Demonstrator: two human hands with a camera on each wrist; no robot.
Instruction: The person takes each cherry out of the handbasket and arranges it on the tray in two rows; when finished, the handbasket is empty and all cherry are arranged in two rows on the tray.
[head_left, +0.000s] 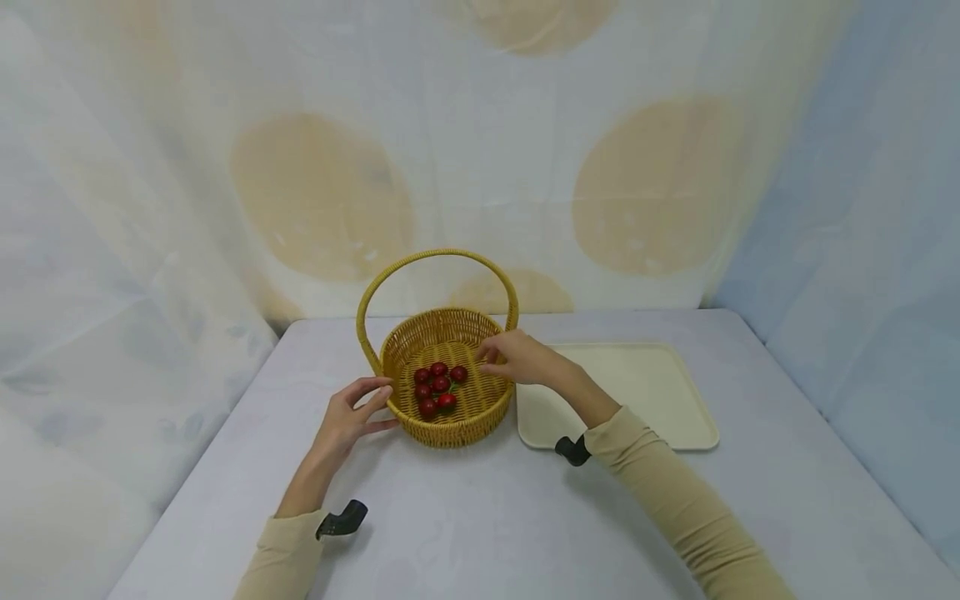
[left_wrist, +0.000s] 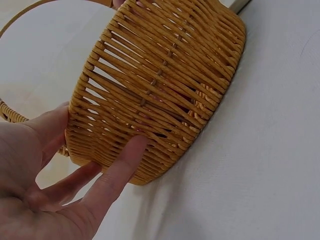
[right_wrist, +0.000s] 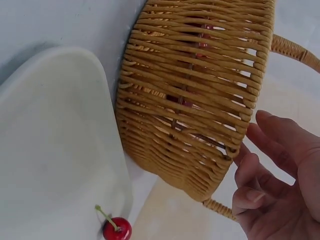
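Observation:
A round wicker basket [head_left: 465, 430] with a tall arched handle holds several dark red cherries [head_left: 441, 383], bunched left of its middle. My left hand [head_left: 352, 415] holds the basket's left side, thumb at the rim and another finger against the outer wall [left_wrist: 165, 95]. Over the right rim reaches my right hand [head_left: 517, 357], its loosely bent fingers inside the basket, to the right of the cherries. Nothing shows between those fingertips. In the right wrist view, the thumb and fingers of that hand [right_wrist: 280, 165] are beside the rim, partly hidden by the woven wall.
A cream tray [head_left: 630, 383] lies just right of the basket, partly under my right forearm. One cherry with a green stem [right_wrist: 118, 229] appears at the tray's edge in the right wrist view. Patterned cloth [head_left: 487, 150] hangs behind the white table [head_left: 450, 517].

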